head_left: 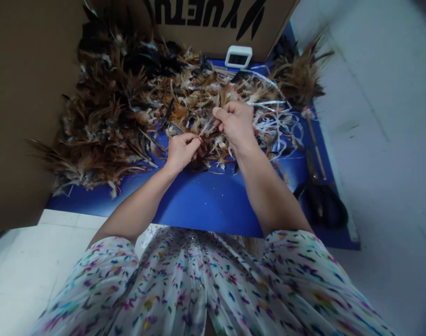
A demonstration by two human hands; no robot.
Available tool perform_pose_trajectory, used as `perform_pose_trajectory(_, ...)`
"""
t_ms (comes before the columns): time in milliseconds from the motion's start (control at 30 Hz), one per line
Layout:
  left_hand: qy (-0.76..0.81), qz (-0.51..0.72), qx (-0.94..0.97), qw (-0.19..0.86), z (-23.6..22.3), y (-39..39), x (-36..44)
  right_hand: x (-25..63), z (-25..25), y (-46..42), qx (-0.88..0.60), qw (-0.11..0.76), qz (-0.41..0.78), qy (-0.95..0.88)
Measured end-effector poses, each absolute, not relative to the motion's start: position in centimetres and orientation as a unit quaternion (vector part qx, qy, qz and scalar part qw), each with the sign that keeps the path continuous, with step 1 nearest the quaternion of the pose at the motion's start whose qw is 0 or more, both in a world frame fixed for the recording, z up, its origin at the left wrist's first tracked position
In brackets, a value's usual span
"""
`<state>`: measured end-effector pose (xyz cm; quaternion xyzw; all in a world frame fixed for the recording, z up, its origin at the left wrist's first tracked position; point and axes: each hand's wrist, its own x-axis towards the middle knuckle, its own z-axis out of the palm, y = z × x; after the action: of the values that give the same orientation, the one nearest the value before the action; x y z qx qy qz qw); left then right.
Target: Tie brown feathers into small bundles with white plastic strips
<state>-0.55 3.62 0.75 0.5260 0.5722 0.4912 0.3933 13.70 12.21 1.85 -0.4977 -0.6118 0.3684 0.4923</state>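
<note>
My left hand [184, 150] is closed in a pinch over the front of a loose feather pile [190, 88]. Thumb and forefinger grip the thin end of a pale feather [208, 126], with something reddish at the fingertips. My right hand [238, 122], also closed, pinches the feather's other end a little higher and to the right. Its curled fingers hide part of what it holds. Brown, black and whitish feathers lie under and around both hands. White ribbon strips [277, 123] lie tangled right of my right hand.
Brown feather bunches [104, 107] are heaped at left. A feather duster with a stick [316, 144] lies at right, near black-handled scissors [321, 205]. Behind stand a small white display device [238, 57] and a cardboard box [213, 35]. The blue table [202, 200] ends before my body.
</note>
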Motion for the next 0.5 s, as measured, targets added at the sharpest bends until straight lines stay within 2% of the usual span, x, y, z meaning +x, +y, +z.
perform_pose_trajectory(233,0.564,0.498,0.535,0.384,0.1,3.7,-0.5,16.1,1.8,14.0,-0.471,0.513,0.368,-0.616)
perform_pose_trajectory(500,0.540,0.559,0.523,0.351,-0.5,4.1,-0.7,14.4,3.7,11.6,-0.485,0.471,0.396,-0.622)
